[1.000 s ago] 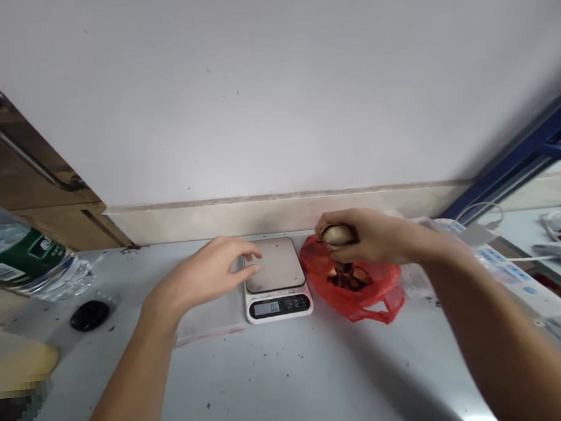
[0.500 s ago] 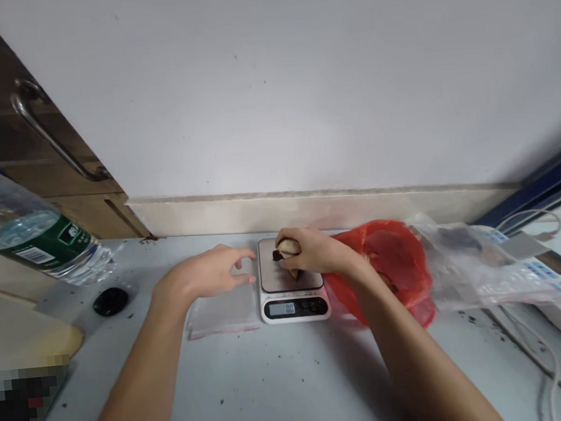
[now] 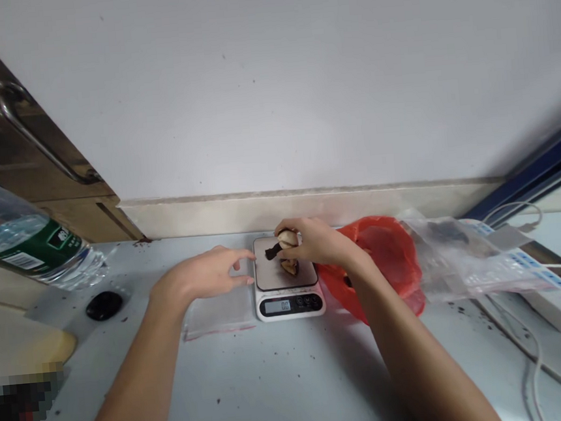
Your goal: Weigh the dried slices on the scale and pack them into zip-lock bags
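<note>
Two bare hands work over a white, square-cornered digital kitchen scale (image 3: 267, 278) with a metallic plate, which sits on a pale blue-grey worktop (image 3: 226, 379). The right hand (image 3: 318, 240) grasps a cream-coloured, rounded dried piece (image 3: 287, 238) between thumb and fingers, just above the scale's plate. A short, dark, flat strip (image 3: 273, 252) pokes out to the left of that piece, and a curled brown-and-cream dried piece (image 3: 290, 267) shows below the thumb; whether either is gripped or resting on the plate, I cannot tell. The left hand (image 3: 202, 273) grasps nothing: its thumb and fingers are curved and parted, close to the scale's left edge, above a flat, clear plastic bag (image 3: 215, 314) with a reddish edge.

One second ago the right hand was over the crinkled red plastic bag (image 3: 404, 242) to the right of the scale, and the plate was bare; half a second ago it had reached the plate. Since then more of the dark strip and the curled piece has come into sight. The left hand has stayed beside the scale throughout, and the small grey display (image 3: 278, 306) reads 0.0 as in both earlier views. The red bag now stands partly behind the right forearm.
</note>
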{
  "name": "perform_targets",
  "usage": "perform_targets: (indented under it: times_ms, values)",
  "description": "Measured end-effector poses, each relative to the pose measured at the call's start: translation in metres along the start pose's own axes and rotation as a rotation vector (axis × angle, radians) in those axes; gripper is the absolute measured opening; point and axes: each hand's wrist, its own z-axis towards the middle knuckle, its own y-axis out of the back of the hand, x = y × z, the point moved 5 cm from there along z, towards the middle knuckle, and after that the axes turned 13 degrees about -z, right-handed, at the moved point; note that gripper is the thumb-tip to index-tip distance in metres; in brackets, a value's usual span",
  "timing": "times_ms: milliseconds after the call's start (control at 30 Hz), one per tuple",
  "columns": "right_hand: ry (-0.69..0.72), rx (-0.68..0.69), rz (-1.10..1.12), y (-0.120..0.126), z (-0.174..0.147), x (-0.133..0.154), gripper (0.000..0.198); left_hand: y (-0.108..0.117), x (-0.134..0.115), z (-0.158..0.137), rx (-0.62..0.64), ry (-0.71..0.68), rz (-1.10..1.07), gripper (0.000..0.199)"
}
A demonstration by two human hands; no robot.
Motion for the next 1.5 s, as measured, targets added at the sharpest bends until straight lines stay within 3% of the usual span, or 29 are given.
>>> perform_targets:
  times_ms: [133, 267, 500, 767, 833, 1000, 1067, 1167, 1267, 1400, 1500]
  values:
    - [0.121, -0.078, -0.007, -0.004, 0.003, 0.009, 0.030, -0.001, 0.004, 0.001, 0.043, 0.049, -0.049, 0.059]
    - [0.234, -0.026, -0.088, -0.019, 0.006, 0.021, 0.036, 0.004, 0.011, 0.001, 0.014, 0.072, -0.040, 0.058]
    - [0.182, 0.044, -0.068, -0.020, 0.005, 0.012, 0.052, -0.006, 0.020, 0.003, 0.098, 0.194, 0.059, 0.039]
    - [0.085, -0.031, -0.032, 0.010, -0.011, -0.019, 0.040, -0.029, 0.004, 0.009, 0.102, 0.200, 0.159, 0.060]
    - [0.019, 0.004, -0.043, 0.016, -0.016, -0.029, 0.040, -0.029, 0.002, 0.009, 0.115, 0.201, 0.149, 0.052]
    - [-0.069, 0.031, -0.068, 0.028, -0.028, -0.046, 0.039, -0.017, 0.003, -0.001, 0.203, 0.152, 0.053, 0.012]
    - [-0.069, 0.001, -0.059, 0.032, -0.030, -0.048, 0.038, -0.008, 0.006, -0.007, 0.203, 0.120, -0.008, 0.013]
    - [-0.054, -0.055, -0.032, 0.034, -0.030, -0.046, 0.034, 0.008, 0.012, -0.014, 0.135, 0.069, -0.095, 0.020]
    - [0.025, -0.116, 0.046, 0.034, -0.028, -0.032, 0.028, 0.026, 0.014, -0.019, -0.028, 0.004, -0.108, 0.025]
    - [0.268, -0.115, 0.199, 0.023, -0.026, 0.007, 0.028, 0.045, 0.003, -0.029, -0.337, -0.076, -0.194, 0.033]
    - [0.443, -0.058, 0.240, 0.008, -0.023, 0.038, 0.031, 0.048, -0.009, -0.034, -0.453, -0.099, -0.284, 0.035]
